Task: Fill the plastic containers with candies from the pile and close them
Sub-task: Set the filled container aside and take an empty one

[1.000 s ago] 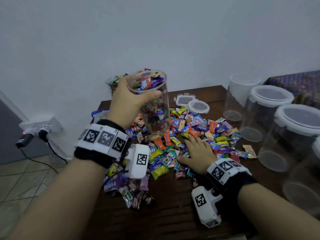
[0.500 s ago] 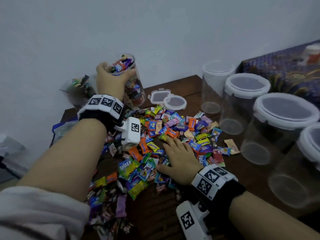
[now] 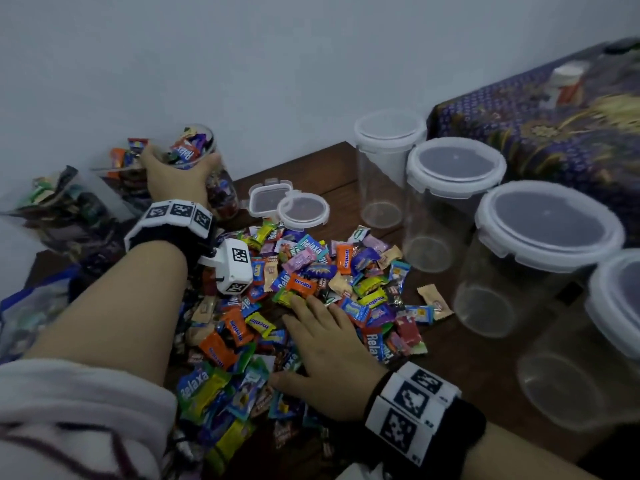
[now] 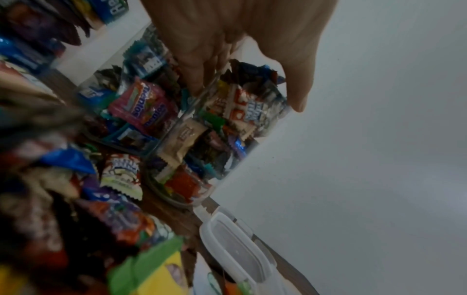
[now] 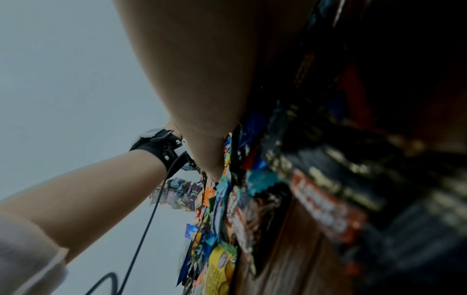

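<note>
Clear plastic jar (image 3: pixel 211 174) brimming with sweets sits in the left grip (image 3: pixel 175 174), fingers curled round its rim, at 11 o'clock on the desk (image 3: pixel 460 362); overfill could spill or block the lid (image 3: pixel 303 208). Right grip (image 3: pixel 325 355) lies flat on the candy pile (image 3: pixel 311 271), holding nothing

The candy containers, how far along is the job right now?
Done: the left hand grips a full container beside two more full ones, all lidless. In hand: the right hand rests flat on the candy pile. Left: lidded empty containers and two loose lids.
</note>
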`<action>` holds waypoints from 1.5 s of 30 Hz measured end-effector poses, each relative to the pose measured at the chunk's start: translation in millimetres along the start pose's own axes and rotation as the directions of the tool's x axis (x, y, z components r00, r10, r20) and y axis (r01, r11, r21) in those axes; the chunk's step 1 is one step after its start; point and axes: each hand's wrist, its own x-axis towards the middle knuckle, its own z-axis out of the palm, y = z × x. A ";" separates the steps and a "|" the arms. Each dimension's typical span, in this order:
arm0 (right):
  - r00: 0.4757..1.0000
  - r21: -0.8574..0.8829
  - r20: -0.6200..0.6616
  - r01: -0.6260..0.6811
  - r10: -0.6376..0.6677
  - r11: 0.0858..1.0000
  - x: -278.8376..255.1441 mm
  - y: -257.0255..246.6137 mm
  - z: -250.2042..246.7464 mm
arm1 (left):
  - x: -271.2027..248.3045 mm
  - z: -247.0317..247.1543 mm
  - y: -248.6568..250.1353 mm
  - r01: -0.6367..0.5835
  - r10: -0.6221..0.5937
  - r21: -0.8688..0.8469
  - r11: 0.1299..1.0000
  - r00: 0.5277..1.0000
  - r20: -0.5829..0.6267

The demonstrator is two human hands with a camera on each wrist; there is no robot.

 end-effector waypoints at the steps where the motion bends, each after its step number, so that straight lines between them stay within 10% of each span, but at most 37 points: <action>1: 1.000 0.004 0.001 0.001 -0.001 1.000 -0.3 -0.2 -0.3 | 2.4 1.6 -1.0 0.000 0.000 0.000 1.000 1.000 0.002; 14: 1.000 0.011 0.003 -0.002 0.002 1.000 -1.1 -1.6 -1.7 | 13.5 2.6 15.1 0.047 -0.058 0.096 0.994 0.992 0.110; 18: 1.000 0.013 -0.004 -0.005 0.005 1.000 -1.2 -1.5 -1.0 | -13.1 -2.2 23.4 -0.110 0.082 0.223 0.969 0.988 0.131; 27: 1.000 0.022 -0.025 0.006 -0.005 1.000 -1.7 -0.5 -1.5 | -50.6 6.1 58.7 -0.342 0.278 0.064 0.938 0.846 0.455; 36: 0.999 0.048 -0.041 0.023 -0.021 0.999 -1.1 1.4 -1.6 | -73.6 66.9 103.3 -0.144 0.173 -0.116 0.983 0.493 0.852; 45: 0.998 0.074 -0.045 0.041 -0.037 0.996 -0.6 2.8 -1.0 | -98.7 108.0 107.9 -0.094 0.192 -0.168 0.981 0.512 0.837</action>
